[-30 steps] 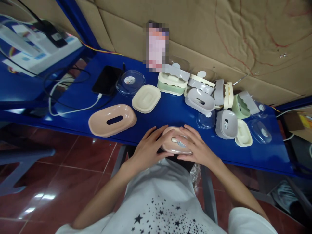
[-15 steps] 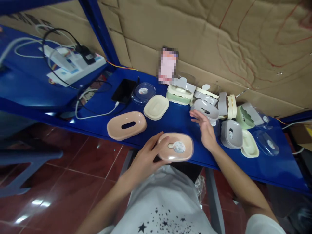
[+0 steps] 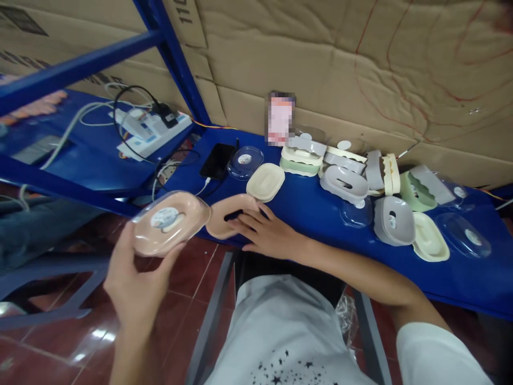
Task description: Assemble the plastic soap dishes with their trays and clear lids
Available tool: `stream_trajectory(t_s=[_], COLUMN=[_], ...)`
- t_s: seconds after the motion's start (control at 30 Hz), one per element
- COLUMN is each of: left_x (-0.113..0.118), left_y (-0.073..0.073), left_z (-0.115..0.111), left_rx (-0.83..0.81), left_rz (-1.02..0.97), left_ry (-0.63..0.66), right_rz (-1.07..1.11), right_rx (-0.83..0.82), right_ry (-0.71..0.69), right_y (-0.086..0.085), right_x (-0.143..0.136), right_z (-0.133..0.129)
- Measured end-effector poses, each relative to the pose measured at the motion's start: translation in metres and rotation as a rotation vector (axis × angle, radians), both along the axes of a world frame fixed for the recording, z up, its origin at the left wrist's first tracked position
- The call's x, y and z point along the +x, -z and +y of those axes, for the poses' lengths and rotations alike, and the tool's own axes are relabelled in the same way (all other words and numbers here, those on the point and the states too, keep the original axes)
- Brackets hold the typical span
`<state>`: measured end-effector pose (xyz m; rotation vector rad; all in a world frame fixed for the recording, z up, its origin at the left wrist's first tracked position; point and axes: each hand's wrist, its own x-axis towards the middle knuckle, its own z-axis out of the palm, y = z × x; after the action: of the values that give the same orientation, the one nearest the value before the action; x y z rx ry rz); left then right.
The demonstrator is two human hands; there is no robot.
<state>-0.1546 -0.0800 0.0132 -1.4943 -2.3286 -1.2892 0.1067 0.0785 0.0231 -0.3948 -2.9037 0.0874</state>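
My left hand (image 3: 138, 280) holds a peach soap box (image 3: 188, 216) by its two sides, thumb on one edge and fingers on the other. A clear lid with a round white sticker (image 3: 164, 217) covers this box, which is raised off the table at the left. Just right of it, a peach oval piece with a dark slot (image 3: 218, 216) lies by the table's front edge, partly covered by my right hand (image 3: 266, 232). The fingers of that hand are spread over the piece, near its slot. Behind them lies a cream oval dish (image 3: 265, 182).
Clear lids (image 3: 245, 162), grey boxes (image 3: 395, 220), a green box (image 3: 417, 190) and cream dishes (image 3: 433, 238) lie along the blue table (image 3: 312, 230). A black phone (image 3: 217, 161) with a cable and a power strip (image 3: 154, 136) are at the left. Cardboard (image 3: 320, 59) stands behind.
My left hand has carried the lidded peach box up and to the left. My right hand has crossed from beside the grey boxes to the slotted peach piece.
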Motion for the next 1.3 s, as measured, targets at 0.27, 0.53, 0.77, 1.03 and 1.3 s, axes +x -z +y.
stream_trajectory(t_s=[0.27,0.53,0.77,1.03,1.3], left_x=[0.029,0.085,0.152,0.158,0.165], left_y=[0.008,0.005,-0.002,0.011,0.003], left_z=[0.045,0.070,0.146,0.110,0.082], left_rx=[-0.126,0.081,-0.149,-0.173,-0.080], left_rz=[-0.025,0.285,0.337,0.203,0.242], left_ry=[0.183,0.287,0.526,0.938,1.029], right_rz=[0.033,0.219,0.349,0.547,0.500], right_rx=[-0.090,-0.099,0.009,0.069,-0.035], right_ry=[0.372,0.663,0.699,0.839,0.817], right_y=[-0.013,0.007,0.015,0.022,0.021], right_x=[0.147,0.205,0.202,0.202,0.202], right_z=[-0.054,-0.065,-0.072,-0.077,-0.074])
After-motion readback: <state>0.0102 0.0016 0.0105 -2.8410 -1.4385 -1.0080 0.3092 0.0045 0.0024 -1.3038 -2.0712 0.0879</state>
